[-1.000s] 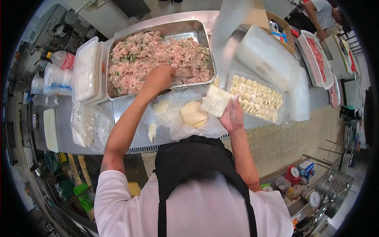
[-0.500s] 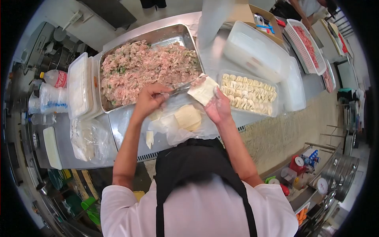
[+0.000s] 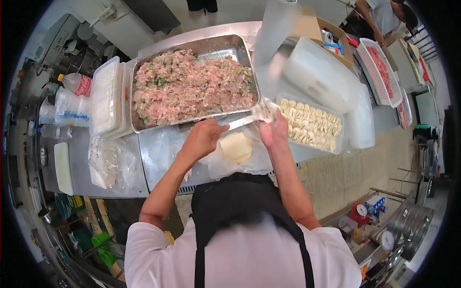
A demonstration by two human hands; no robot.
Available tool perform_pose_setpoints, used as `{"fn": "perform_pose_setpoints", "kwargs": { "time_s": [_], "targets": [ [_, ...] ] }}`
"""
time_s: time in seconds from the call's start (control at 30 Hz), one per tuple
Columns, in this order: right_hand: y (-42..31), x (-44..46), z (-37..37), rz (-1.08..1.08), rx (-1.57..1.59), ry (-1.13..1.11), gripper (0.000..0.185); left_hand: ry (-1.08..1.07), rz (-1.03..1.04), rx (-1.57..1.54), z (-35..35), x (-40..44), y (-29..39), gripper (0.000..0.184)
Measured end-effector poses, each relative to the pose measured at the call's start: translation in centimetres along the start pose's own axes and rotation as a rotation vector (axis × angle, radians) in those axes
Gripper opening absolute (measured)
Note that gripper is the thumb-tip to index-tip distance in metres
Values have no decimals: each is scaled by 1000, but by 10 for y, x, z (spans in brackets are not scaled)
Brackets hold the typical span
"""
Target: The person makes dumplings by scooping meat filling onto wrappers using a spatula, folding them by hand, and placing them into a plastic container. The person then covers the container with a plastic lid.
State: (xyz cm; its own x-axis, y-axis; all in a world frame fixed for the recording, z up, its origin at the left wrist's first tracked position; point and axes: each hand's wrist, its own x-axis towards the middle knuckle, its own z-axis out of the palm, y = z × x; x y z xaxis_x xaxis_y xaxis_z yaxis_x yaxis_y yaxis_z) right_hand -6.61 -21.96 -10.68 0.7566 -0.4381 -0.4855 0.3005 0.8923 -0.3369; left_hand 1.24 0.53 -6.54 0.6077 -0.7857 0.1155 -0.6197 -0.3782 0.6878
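Note:
My left hand [image 3: 204, 137] is closed on the handle of a flat metal spatula [image 3: 239, 123], whose blade reaches right to a wrapper. In my right hand [image 3: 275, 129] lies that dough wrapper [image 3: 264, 111], now folded and crumpled around the blade's tip; any filling inside is hidden. Beyond my hands a metal tray [image 3: 256, 72] holds minced meat [image 3: 192, 86] with green bits. A stack of square wrappers [image 3: 236, 147] rests on plastic between my forearms. Right of my right hand, a clear container holds rows of folded dumplings [image 3: 307, 122].
Lidded plastic containers [image 3: 106, 96] and a plastic bag [image 3: 109, 165] stand at the left, beside a bottle [image 3: 77, 83]. Large clear containers [image 3: 321, 72], a cardboard box [image 3: 336, 41] and a white basket of meat [image 3: 382, 72] are at the right. A co-worker [image 3: 379, 19] stands beyond.
The spatula came out of the meat and over to the wrapper. The wrapper, flat and open before, is now folded in my right hand.

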Motion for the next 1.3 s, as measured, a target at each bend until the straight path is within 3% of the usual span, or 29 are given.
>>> {"fn": "perform_pose_setpoints", "kwargs": {
  "time_s": [0.13,0.2,0.33,0.43,0.5,0.73,0.8,0.83,0.93,1.0,1.1,1.2,1.3],
  "targets": [
    [-21,-8,-7,-144,-53,19,47,11,-80,180,-48,13,-6,47],
    [-21,-9,-4,-143,-49,31,46,-26,-252,440,-63,28,-6,39],
    [-19,-5,-6,-143,-57,-16,46,-110,-231,619,-50,44,-38,27],
    [-20,-9,-9,-166,-77,-36,46,-219,-202,542,-46,44,-42,25],
    [-19,-12,-9,-160,-76,-21,46,-188,-209,306,-59,42,-41,25],
    [-6,-8,-14,-94,-93,-91,47,-166,-93,-35,-81,32,-23,37],
    [-2,-9,-11,-47,-79,-98,47,-68,-196,-157,-75,23,-16,36],
    [0,-10,-6,11,-67,-112,47,-74,-189,-159,-69,20,-11,36],
    [3,-16,12,96,12,-148,48,159,85,-106,-28,16,1,37],
    [4,-12,14,153,68,-150,48,106,62,-5,-8,6,3,36],
    [6,3,1,71,56,-22,46,29,18,105,-18,-6,20,30],
    [5,2,-4,-2,55,2,43,154,-51,-19,-25,-9,44,26],
    [5,-3,5,-1,-13,-68,45,199,32,14,0,-5,30,27]
  ]
}}
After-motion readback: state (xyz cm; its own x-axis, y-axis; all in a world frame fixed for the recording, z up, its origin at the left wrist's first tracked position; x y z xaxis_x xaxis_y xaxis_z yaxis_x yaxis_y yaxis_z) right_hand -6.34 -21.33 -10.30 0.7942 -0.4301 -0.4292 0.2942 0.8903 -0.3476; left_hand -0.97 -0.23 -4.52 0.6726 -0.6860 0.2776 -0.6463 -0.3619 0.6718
